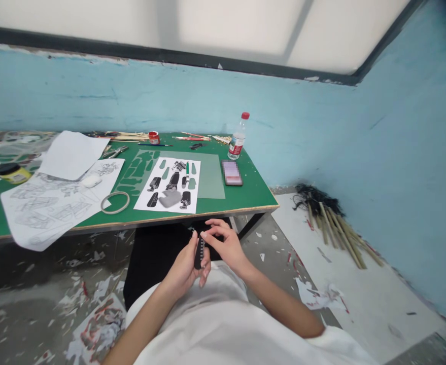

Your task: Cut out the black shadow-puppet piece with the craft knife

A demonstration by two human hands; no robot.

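Over my lap, just below the table edge, my left hand (185,264) is closed around a small dark cutout piece (199,253) with a row of light notches along it. The thumb of that hand lies along the piece's left side. My right hand (225,243) pinches at the upper end of the same piece with thumb and forefinger, its other fingers loosely bent. Straight ahead on the table is a white printed sheet (141,201) with several black shapes and cut-out holes. A green-handled craft knife (187,172) rests on this sheet.
The green table (245,198) also holds a phone (232,173), a water bottle (237,142), a tape ring (115,202), a red paint jar (153,138), drawings (40,218) and a black-lidded jar (12,173). Sticks (337,230) lie on the floor at right; paper scraps (101,324) litter the left.
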